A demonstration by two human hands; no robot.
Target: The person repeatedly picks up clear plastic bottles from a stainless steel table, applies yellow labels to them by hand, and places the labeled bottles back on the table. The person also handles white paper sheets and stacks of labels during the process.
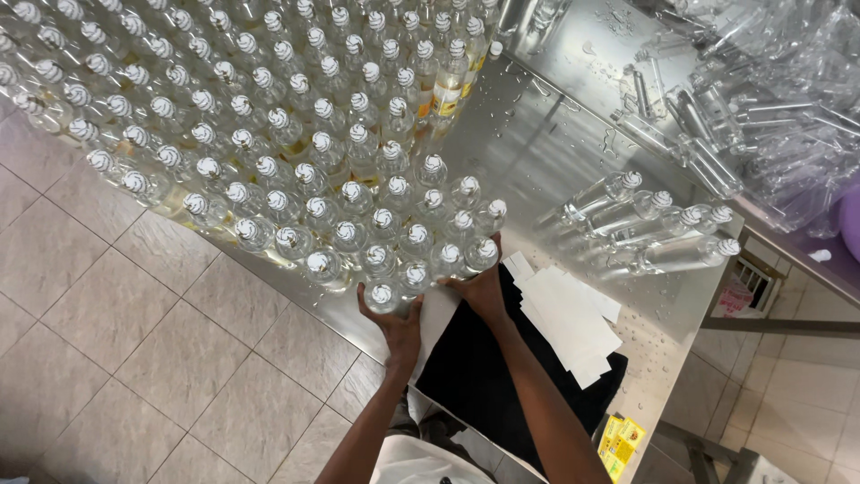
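Presently: standing clear bottle (383, 296), white-capped, long axis upright, at the near corner of a dense block of capped bottles (269, 134) on a wet steel table (537, 143). Left hand (397, 327) cups its near side, fingers spread round the glass, directly below it and nearest. Right hand (481, 285) presses open-fingered against the neighbouring front-row bottle (482, 253), just beside. Four bottles lying flat (658, 220), white labels (564, 323) and black cloth (484, 376) sit to the right.

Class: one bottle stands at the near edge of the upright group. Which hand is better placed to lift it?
Left, probably. The left hand already cups that bottle, while the right hand rests farther along, against another bottle.
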